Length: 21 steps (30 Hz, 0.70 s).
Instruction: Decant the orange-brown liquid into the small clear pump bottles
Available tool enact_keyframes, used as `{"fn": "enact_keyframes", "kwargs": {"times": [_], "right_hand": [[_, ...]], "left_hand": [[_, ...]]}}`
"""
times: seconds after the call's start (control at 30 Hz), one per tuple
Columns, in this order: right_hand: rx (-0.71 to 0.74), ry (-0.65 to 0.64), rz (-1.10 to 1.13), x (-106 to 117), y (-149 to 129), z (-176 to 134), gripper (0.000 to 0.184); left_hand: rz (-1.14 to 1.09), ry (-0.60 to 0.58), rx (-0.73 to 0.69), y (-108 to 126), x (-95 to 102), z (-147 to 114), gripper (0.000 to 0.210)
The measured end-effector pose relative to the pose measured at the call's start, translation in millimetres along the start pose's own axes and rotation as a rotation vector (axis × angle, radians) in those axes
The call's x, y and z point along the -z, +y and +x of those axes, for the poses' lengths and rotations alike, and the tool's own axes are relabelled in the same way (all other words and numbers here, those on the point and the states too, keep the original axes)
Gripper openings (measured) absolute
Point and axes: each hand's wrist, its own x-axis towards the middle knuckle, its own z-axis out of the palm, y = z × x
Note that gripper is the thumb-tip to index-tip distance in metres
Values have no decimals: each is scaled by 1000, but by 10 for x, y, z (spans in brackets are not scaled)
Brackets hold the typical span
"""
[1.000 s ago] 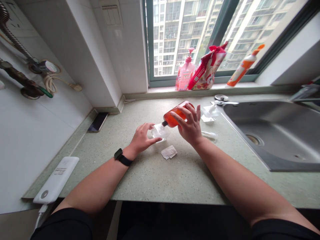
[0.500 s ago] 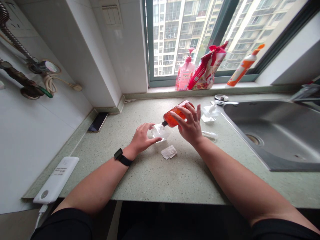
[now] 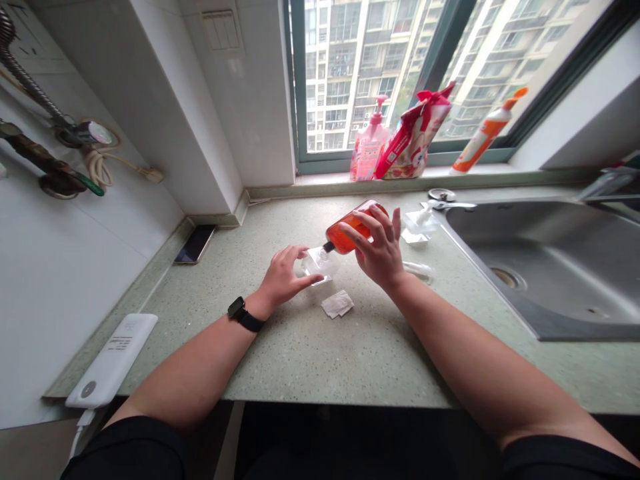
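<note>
My right hand (image 3: 379,250) grips a bottle of orange-red liquid (image 3: 349,230), tilted with its dark neck pointing down to the left. That neck meets the top of a clear, squarish bottle (image 3: 320,268) on the counter; whether the two touch I cannot tell. Around the clear bottle's left side curves my left hand (image 3: 286,277), thumb in front and fingers behind, holding it. A folded white tissue (image 3: 337,304) lies just in front. Behind my right hand rest a clear pump top (image 3: 425,217) on a white piece and a clear plastic tube-like thing (image 3: 419,270).
A steel sink (image 3: 560,267) is set into the counter (image 3: 320,367) at right. The sill carries a pink pump bottle (image 3: 369,150), a red bag (image 3: 415,143) and an orange-white bottle (image 3: 483,141). At left lie a phone (image 3: 195,244) and a white power bank (image 3: 113,360).
Both hands and both bottles stay almost in place. The view has shifted very slightly; nothing else visibly differs.
</note>
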Motion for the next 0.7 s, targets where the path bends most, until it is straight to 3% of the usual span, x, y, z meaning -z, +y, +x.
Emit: {"fn": "enact_keyframes", "kwargs": {"times": [0.7], "right_hand": [[4,-17,-11,12,9,6,92]], "left_hand": [[-11,-2,4,14,5,0,64]]}}
